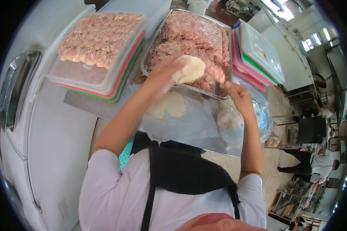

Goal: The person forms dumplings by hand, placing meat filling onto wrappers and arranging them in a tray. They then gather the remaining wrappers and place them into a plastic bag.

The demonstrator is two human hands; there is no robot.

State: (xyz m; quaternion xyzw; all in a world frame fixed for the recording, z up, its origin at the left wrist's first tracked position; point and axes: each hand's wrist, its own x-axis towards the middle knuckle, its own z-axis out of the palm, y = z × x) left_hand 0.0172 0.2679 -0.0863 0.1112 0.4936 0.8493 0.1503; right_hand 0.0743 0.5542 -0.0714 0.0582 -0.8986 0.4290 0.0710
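My left hand (165, 72) holds a round, pale dough wrapper (191, 69) over the near edge of a metal tray (204, 92). Raw minced meat (194, 32) is heaped in that tray. My right hand (239, 95) is closed around a thin tool, blurred by motion, with a lump of minced meat (214, 71) at its far end beside the wrapper. The tool's exact kind does not show. Below my left forearm, more round wrappers (169, 105) lie on a clear plastic sheet (191, 125). Near my right wrist sits a plastic bag (230, 122) with pale contents.
At left, a clear plastic container (79, 73) holds rows of meat-topped dumplings (100, 38), on pink and green lids. More stacked lidded containers (260, 50) stand right of the tray. A white appliance (56, 150) borders the left side. Another person (320, 161) is in the background.
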